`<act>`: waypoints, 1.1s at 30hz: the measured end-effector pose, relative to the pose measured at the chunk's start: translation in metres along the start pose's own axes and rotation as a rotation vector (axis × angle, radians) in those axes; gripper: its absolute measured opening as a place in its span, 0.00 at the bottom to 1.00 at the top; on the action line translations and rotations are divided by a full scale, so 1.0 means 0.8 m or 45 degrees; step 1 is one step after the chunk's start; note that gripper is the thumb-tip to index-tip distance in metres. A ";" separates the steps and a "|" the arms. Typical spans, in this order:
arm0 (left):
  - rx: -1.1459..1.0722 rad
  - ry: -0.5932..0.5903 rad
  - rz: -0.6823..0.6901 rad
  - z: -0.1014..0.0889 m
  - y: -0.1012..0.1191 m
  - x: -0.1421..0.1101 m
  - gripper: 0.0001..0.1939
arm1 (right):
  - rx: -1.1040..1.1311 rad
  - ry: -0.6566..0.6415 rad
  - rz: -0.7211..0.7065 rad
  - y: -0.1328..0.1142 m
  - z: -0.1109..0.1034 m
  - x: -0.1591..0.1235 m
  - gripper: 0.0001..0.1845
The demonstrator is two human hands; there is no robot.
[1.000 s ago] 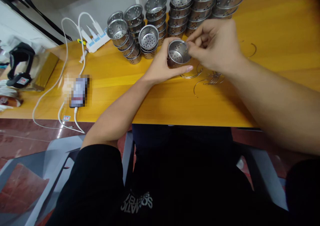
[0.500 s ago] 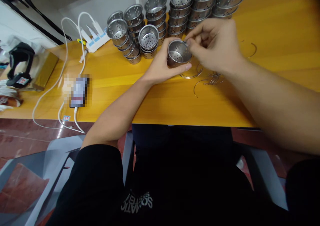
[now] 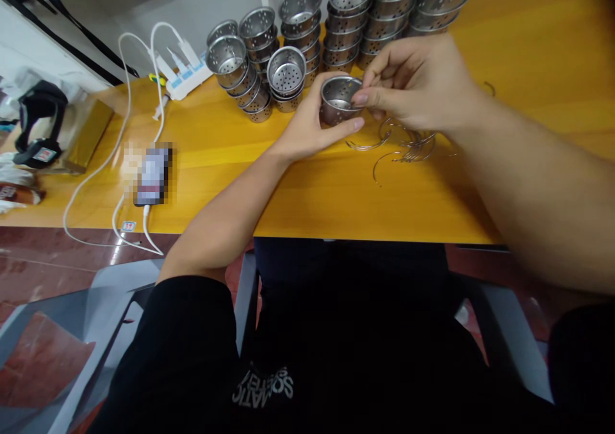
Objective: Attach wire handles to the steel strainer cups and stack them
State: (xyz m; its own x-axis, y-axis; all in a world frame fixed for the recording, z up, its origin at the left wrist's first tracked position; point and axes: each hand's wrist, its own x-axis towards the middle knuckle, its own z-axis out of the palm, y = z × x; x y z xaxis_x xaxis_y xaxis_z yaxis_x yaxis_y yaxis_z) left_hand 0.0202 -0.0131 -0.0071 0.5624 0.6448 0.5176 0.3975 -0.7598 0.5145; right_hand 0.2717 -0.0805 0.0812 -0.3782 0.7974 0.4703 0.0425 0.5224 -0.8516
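My left hand (image 3: 312,123) is wrapped round a small perforated metal strainer cup (image 3: 337,95), its thumb along the near side. The cup's open mouth faces up and tilts towards me. At the cup's right rim my right hand (image 3: 416,85) pinches thumb and forefinger together on what looks like a thin metal wire, mostly covered by the fingers. Several loose curved wires (image 3: 413,149) lie on the table just below that hand. Behind the hands stand stacks of similar strainer cups (image 3: 346,40), and a shorter stack (image 3: 287,79) sits left of the held cup.
A white power strip (image 3: 188,80) with plugged-in cables lies at the back left of the yellow table (image 3: 307,203). A phone (image 3: 154,176) on a white charging cable rests nearer the edge. Farther left is a cardboard box (image 3: 89,133) with a black strapped device (image 3: 41,123) on it.
My right hand has turned and dipped slightly at the rim, its fingertips shifting down. The cup has tipped a little in my left hand, which otherwise stays in place.
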 end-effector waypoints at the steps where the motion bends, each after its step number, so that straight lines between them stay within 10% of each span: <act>1: 0.005 0.002 -0.004 0.000 0.002 0.000 0.57 | -0.005 0.007 0.008 0.000 0.000 0.000 0.36; 26: -0.039 -0.015 0.008 0.003 -0.022 0.002 0.52 | -0.165 0.045 -0.017 0.003 0.001 0.000 0.36; 33: -0.146 -0.031 -0.050 -0.001 -0.029 0.004 0.54 | -0.557 0.194 -0.209 0.010 -0.007 -0.005 0.12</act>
State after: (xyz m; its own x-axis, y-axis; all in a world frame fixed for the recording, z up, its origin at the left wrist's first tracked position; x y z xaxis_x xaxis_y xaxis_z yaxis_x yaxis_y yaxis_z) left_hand 0.0118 0.0065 -0.0167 0.5658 0.6706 0.4797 0.3349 -0.7185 0.6096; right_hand 0.2791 -0.0780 0.0741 -0.2743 0.7121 0.6463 0.3903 0.6966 -0.6019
